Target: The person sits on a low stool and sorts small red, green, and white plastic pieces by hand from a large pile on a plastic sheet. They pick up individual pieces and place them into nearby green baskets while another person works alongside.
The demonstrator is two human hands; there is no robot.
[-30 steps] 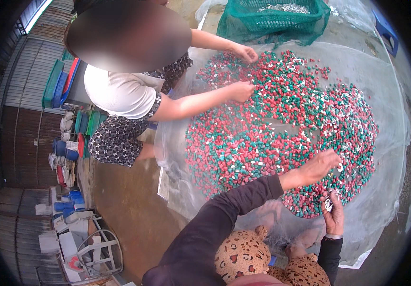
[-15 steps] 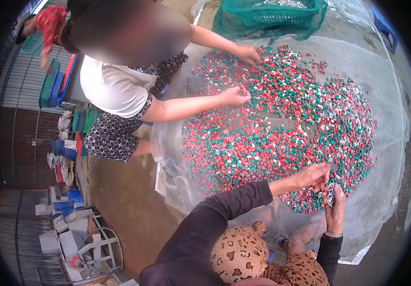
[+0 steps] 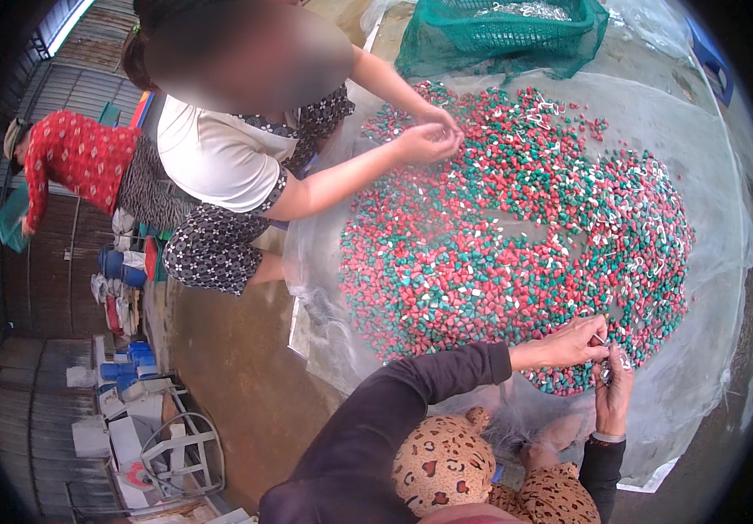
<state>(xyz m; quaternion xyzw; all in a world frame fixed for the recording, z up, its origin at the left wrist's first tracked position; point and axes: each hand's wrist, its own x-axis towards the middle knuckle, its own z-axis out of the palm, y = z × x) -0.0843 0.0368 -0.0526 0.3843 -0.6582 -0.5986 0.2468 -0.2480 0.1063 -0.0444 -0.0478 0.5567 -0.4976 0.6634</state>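
Note:
A wide heap of small red, green and white pieces [image 3: 446, 293] lies spread on clear plastic sheeting. Over its near right edge, my left hand [image 3: 573, 343] has its fingertips pinched together; what is between them is too small to make out. Right beside it, almost touching, my right hand [image 3: 614, 393] is closed around a bunch of small white looped clips [image 3: 606, 374], which stick out above the fingers. More white clips [image 3: 625, 249] lie scattered among the pieces on the right of the heap.
A co-worker in a white top [image 3: 215, 162] sits at the far left, both hands together over the heap. A green basket [image 3: 516, 35] in netting holds white clips at the back. Behind stand a person in red [image 3: 84, 162] and a metal-framed machine [image 3: 180, 450].
My left hand has come closer to my right hand, its fingers now pinched. The co-worker's hands have come together. The person in red has moved further into view, holding a green basket.

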